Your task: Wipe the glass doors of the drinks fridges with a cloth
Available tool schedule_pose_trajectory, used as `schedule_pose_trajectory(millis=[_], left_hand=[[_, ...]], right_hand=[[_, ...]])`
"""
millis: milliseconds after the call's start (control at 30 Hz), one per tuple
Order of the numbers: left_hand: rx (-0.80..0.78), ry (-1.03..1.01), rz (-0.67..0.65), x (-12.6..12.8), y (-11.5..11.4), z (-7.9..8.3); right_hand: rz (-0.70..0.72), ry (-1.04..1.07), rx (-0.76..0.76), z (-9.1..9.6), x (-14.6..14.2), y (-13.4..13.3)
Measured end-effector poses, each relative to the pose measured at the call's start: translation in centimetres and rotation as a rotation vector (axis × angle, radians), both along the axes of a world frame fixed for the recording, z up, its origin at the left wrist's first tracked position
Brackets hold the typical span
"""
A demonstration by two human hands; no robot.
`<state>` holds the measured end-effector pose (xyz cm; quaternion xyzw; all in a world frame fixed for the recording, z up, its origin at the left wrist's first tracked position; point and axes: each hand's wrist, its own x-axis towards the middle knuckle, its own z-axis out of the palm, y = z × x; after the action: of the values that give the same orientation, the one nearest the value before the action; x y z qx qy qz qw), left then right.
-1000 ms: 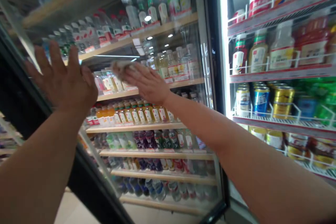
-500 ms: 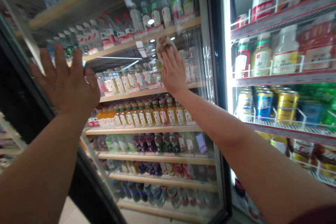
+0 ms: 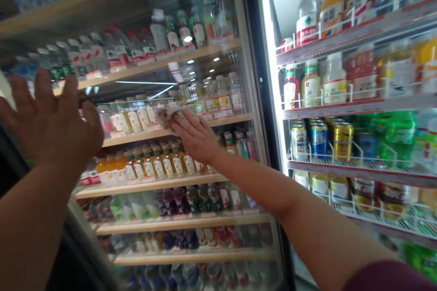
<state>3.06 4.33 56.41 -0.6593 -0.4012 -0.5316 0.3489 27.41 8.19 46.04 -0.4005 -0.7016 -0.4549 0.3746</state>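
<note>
My right hand (image 3: 196,138) presses a crumpled, pale cloth (image 3: 165,116) against the glass door (image 3: 218,61) of a drinks fridge. The cloth bunches beyond my fingertips, and part of it is hidden under them. Rows of bottles on wooden shelves show in the glass behind it. On the left, my left hand (image 3: 54,120) is raised with fingers spread and holds nothing. It is near the door's left side; whether the palm touches the glass I cannot tell.
The door's dark frame (image 3: 261,77) runs down the middle right. Beyond it, the lit fridge interior has wire-fronted shelves (image 3: 341,111) with bottles and cans (image 3: 343,141). Ceiling lights reflect in the glass.
My right hand has moved the cloth down and to the left across the glass. The view has shifted right, showing more of the lit shelves; my left hand stays spread.
</note>
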Motion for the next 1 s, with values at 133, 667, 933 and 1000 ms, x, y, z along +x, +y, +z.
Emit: schedule_pose_trajectory(millis=[133,667,933,1000], left_hand=[[0.067,0.008,0.062,-0.1,0.5,-0.1],[0.395,0.691,-0.222,-3.7,4.9,-0.8],[0.331,0.562,-0.122,-3.1,4.6,-0.8],[0.291,0.523,-0.118,-3.1,4.4,-1.1]], right_hand=[[0.077,-0.238,0.025,-2.4,-1.7,0.6],[0.241,0.157,-0.017,6.4,-10.1,-2.7],[0.165,-0.062,-0.045,0.6,3.4,-0.2],[0.137,-0.126,-0.049,0.3,5.2,0.4]])
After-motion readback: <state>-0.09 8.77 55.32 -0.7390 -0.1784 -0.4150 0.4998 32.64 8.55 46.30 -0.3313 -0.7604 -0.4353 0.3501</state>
